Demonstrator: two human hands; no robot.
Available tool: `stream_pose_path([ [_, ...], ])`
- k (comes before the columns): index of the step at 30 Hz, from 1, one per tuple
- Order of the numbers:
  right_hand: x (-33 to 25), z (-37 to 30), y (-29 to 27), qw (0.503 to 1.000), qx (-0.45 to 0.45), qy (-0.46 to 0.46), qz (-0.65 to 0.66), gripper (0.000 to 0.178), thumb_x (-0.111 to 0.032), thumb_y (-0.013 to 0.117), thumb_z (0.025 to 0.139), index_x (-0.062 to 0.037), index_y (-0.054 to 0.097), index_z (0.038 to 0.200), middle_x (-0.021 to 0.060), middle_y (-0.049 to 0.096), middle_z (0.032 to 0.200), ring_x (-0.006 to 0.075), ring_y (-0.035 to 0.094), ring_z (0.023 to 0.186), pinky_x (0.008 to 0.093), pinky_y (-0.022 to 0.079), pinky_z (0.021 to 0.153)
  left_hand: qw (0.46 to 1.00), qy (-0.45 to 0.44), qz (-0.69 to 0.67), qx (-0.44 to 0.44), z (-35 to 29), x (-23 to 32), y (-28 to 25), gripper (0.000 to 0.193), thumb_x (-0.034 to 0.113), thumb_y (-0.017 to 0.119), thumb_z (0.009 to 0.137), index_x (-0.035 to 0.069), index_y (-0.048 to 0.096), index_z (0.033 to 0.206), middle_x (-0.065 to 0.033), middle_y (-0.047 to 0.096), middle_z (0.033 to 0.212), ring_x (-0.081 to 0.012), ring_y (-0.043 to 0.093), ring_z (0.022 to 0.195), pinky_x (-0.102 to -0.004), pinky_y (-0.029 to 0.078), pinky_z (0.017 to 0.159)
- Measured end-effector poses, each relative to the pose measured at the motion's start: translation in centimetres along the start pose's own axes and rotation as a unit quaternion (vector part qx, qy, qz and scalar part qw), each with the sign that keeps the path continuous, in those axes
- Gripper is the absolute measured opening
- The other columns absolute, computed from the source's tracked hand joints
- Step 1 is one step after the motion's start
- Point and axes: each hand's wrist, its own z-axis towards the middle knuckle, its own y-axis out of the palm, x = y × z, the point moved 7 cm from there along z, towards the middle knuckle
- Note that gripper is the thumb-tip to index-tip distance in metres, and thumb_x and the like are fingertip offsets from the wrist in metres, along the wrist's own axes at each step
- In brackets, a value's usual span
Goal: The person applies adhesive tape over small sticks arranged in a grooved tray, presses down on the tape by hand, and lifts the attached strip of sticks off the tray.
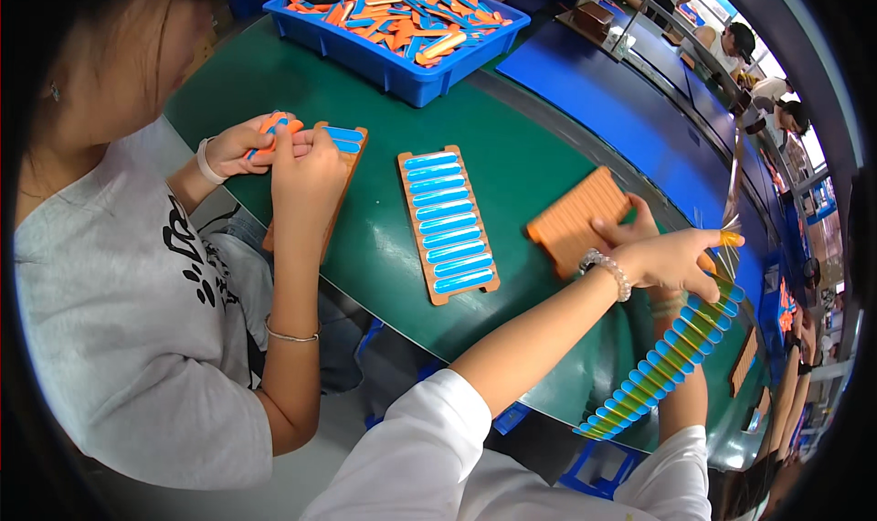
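Note:
My arms cross over the green table. My left hand, with a beaded bracelet at its wrist, reaches to the right across my right forearm. Its fingers close at the upper end of a long strip of blue slats joined by yellow see-through tape. A yellow cover sits on one outstretched fingertip. Beyond it, my right hand grips the edge of a ribbed orange-brown board, tilted, with no slats in its visible grooves. The strip hangs slantwise over my right forearm, hiding part of it.
A similar board filled with blue slats lies mid-table. At left, a co-worker handles orange and blue pieces over another board. A blue bin heaped with such pieces stands at the back. More boards lie at right.

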Motion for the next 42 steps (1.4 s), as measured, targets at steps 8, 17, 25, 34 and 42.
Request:
stream_pose_path([
  [8,-0.3,-1.5,-0.5,0.855,-0.118,-0.022,0.505,0.078,-0.02,0.071,0.091,-0.0084,0.021,0.15,0.0203,0.063,0.119,0.0297,0.065,0.109,0.0445,0.053,0.095,0.99,0.029,-0.133,0.021,-1.0,1.5,-3.3,0.087,-0.001,0.07,0.081,0.016,0.029,0.156,-0.0111,0.063,0.118,-0.0166,0.061,0.102,-0.0305,0.05,0.094],
  [17,-0.1,-13.8,-8.1,0.805,-0.028,0.063,0.59,0.046,-0.041,0.043,0.105,-0.0039,0.053,0.131,0.0111,0.067,0.111,0.0216,0.067,0.099,0.0379,0.056,0.085,0.997,-0.064,0.039,0.006,0.9,-2.6,0.1,0.063,0.021,0.067,0.095,0.009,0.04,0.15,-0.0083,0.062,0.118,-0.0144,0.057,0.109,-0.0296,0.048,0.095],
  [25,4.3,-17.4,-10.4,0.892,0.051,0.046,0.446,0.028,-0.02,0.051,0.103,-0.001,0.057,0.122,0.0057,0.067,0.106,0.0142,0.066,0.092,0.0305,0.055,0.079,0.968,-0.032,0.231,0.087,0.1,-4.1,5.2,0.059,0.05,0.06,0.095,0.001,0.059,0.128,-0.0172,0.063,0.109,-0.024,0.061,0.101,-0.033,0.048,0.09],
  [34,4.9,-19.6,-10.4,0.873,0.115,0.02,0.474,0.016,-0.019,0.056,0.101,-0.0055,0.061,0.095,0.0008,0.066,0.084,0.0078,0.062,0.073,0.0234,0.052,0.068,0.918,-0.032,0.293,0.265,-8.6,-0.8,6.2,0.045,0.041,0.059,0.097,0.001,0.063,0.115,-0.0145,0.064,0.097,-0.0292,0.063,0.083,-0.0371,0.051,0.076],
  [42,6.9,-20.0,-10.3,0.886,0.147,0.067,0.435,0.015,-0.023,0.059,0.1,-0.0084,0.06,0.095,-0.0004,0.061,0.075,0.0082,0.058,0.061,0.0244,0.049,0.055,0.542,-0.106,0.707,0.442,-27.2,7.5,0.7,0.038,0.02,0.076,0.08,0.018,0.071,0.117,-0.0075,0.055,0.121,-0.0297,0.047,0.108,-0.0425,0.038,0.092],
])
